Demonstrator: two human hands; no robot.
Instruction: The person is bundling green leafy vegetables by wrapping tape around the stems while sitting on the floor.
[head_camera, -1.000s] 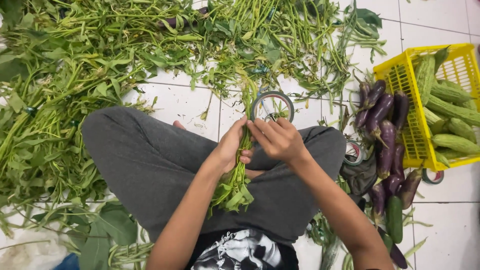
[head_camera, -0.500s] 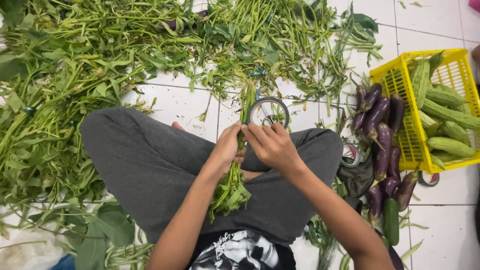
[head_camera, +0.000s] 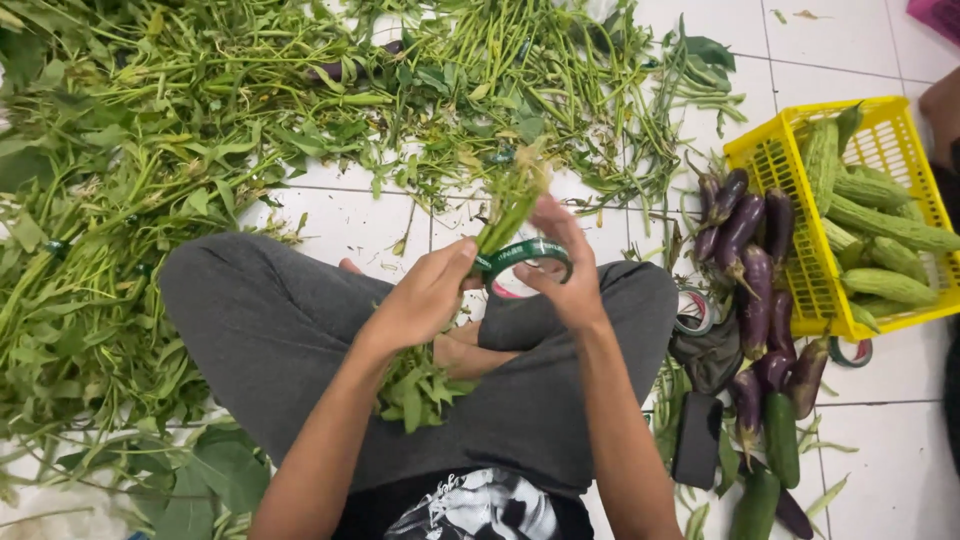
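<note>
While you sit cross-legged on the white tiled floor (head_camera: 880, 440), your left hand (head_camera: 425, 297) is clenched around a bunch of leafy green stems (head_camera: 505, 215), gripping it at mid-length above your lap, with the leafy end (head_camera: 415, 385) hanging near you over your grey trouser leg (head_camera: 270, 330) and the cut ends pointing far. Your right hand (head_camera: 565, 265) grasps a roll of green tape (head_camera: 527, 252), held touching the stems just right of your left fingers. A big heap of loose green stalks and leaves (head_camera: 150, 130) covers the floor to the left and far side. To the right lie long purple aubergines (head_camera: 750, 270), beside a yellow plastic basket (head_camera: 775, 155) holding ridged green gourds (head_camera: 880, 225)
</note>
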